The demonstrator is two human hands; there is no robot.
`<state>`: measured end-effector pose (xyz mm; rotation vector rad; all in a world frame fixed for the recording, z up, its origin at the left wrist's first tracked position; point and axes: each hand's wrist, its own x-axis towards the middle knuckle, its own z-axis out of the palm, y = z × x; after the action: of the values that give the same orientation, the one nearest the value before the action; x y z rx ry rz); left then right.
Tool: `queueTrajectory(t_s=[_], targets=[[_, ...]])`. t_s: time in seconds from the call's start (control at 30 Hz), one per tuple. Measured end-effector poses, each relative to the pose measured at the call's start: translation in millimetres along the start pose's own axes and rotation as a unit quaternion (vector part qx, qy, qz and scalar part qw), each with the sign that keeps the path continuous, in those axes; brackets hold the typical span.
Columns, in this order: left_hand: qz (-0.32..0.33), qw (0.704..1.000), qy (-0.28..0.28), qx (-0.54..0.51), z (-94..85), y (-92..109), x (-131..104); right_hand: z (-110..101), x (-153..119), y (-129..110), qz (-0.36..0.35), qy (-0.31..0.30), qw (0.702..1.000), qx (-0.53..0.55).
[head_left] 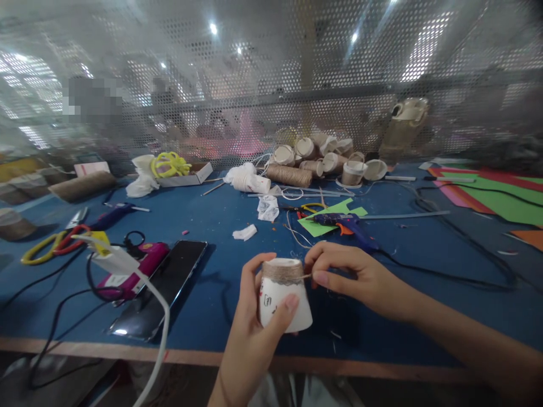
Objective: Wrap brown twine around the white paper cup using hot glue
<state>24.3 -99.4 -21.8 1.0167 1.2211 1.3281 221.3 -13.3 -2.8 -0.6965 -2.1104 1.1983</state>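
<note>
A white paper cup (288,305), narrow end up, is gripped around its side by my left hand (258,316), thumb across the front. Brown twine (282,272) is wound in a band around its upper part. From that band a short strand runs right into the pinched thumb and forefinger of my right hand (348,274). Behind my right hand lies a blue glue gun (360,229) with a clear glue stick, partly on a green paper piece (318,226). Scissors (311,209) lie just beyond, partly covered.
Left are a phone (178,282), a magenta power strip (148,263) with a white plug and cables, and red-yellow scissors (59,243). Twine-wrapped cups (331,161), a twine roll (288,174) and stacked paper cups (252,182) line the back. Coloured sheets (504,195) lie right.
</note>
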Motion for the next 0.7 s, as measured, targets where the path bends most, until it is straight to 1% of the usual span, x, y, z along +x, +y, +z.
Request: queueTrajectory(t_s=[0.37,0.7], targets=[[-0.019,0.999,-0.014,-0.047,1.5,1.8,-1.7,3.0,1.5,-0.5,-0.006,-0.002,1.0,0.017],[-0.039,0.996,-0.041,-0.062,-2.9,1.4,-2.1,5.4,1.9,1.1,0.007,-0.016,1.0,0.021]])
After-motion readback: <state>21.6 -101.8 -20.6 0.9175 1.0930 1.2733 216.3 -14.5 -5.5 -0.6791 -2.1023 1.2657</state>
